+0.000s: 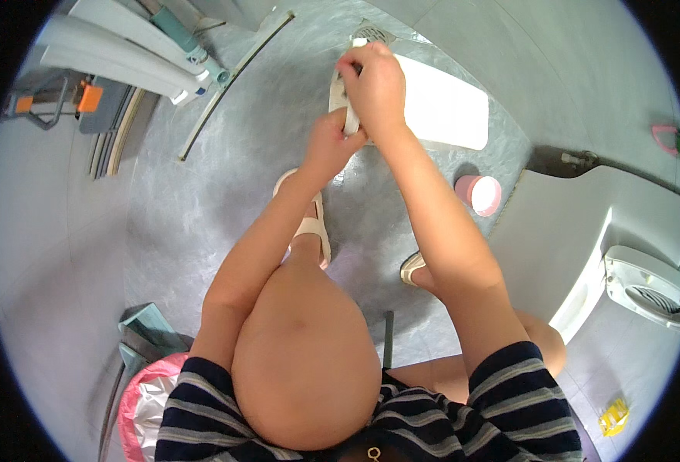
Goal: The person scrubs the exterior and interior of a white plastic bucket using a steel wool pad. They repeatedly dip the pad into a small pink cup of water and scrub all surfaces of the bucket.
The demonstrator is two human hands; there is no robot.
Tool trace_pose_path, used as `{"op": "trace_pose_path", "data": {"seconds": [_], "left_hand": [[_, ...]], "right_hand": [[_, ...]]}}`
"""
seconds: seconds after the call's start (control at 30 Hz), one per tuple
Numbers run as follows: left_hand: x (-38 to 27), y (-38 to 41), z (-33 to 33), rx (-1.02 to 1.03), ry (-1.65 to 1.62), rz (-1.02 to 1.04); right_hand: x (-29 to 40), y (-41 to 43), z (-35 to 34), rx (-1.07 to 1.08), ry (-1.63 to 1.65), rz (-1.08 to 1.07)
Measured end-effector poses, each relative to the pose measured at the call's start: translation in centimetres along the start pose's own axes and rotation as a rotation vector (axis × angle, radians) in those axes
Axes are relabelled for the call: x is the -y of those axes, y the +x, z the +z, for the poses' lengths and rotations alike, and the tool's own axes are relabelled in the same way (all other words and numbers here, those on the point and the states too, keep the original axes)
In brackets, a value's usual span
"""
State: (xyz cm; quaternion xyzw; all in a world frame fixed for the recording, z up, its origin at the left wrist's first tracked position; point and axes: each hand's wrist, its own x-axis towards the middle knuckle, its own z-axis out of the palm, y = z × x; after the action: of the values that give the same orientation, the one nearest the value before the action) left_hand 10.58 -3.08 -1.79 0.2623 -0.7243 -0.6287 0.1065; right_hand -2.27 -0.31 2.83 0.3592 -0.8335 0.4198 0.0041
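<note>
My left hand (333,143) grips the near end of a narrow white item (351,120) that looks like a strip or a sandal's edge. Just beyond it, my right hand (374,84) is curled in a fist over the far part, where a white tip (360,42) sticks out past the fingers. Both hands hide most of the item, so its kind is unclear. Below and to the right of them lies a smooth white board (441,101) on the wet grey floor. A pale, grey-marked surface (337,95) shows left of my right hand.
A round floor drain (372,34) lies beyond the hands. To the right stand a pink cup (471,193) and a white toilet (577,219). A dark strip (236,75) crosses the floor at left, near white panels (120,55). A pink-rimmed lined bin (132,398) stands at lower left.
</note>
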Motion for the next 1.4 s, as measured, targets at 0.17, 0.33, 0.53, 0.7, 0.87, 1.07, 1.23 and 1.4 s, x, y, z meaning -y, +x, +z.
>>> {"op": "trace_pose_path", "data": {"seconds": [0.17,0.33,0.53,0.7,0.87,1.07,1.23,1.4], "left_hand": [[0.7,-0.8,0.0,-0.068,0.017,0.141],[1.7,-1.4,-0.1,-0.075,-0.040,0.201],[1.4,-2.0,0.3,0.014,-0.026,0.135],[1.4,-1.5,-0.1,0.024,0.012,0.111],[1.7,-1.7,-0.3,0.015,-0.046,0.176],[0.8,-1.7,-0.3,0.053,0.023,0.122],[1.2,-1.2,0.2,0.074,0.034,0.103],[1.4,-1.2,0.0,0.031,-0.006,0.120]], "right_hand": [[2.5,-3.8,-1.5,0.030,-0.043,0.057],[4.2,-8.0,-3.1,0.062,0.066,0.099],[0.3,1.1,-0.7,-0.061,-0.094,0.034],[-0.8,0.5,-0.4,-0.033,-0.121,0.065],[3.5,-7.9,-2.0,-0.008,-0.014,0.119],[-0.6,0.0,-1.0,-0.081,-0.119,-0.032],[-4.1,6.2,-0.2,0.147,-0.082,0.209],[-2.7,2.5,-3.8,-0.003,0.178,0.297]]}}
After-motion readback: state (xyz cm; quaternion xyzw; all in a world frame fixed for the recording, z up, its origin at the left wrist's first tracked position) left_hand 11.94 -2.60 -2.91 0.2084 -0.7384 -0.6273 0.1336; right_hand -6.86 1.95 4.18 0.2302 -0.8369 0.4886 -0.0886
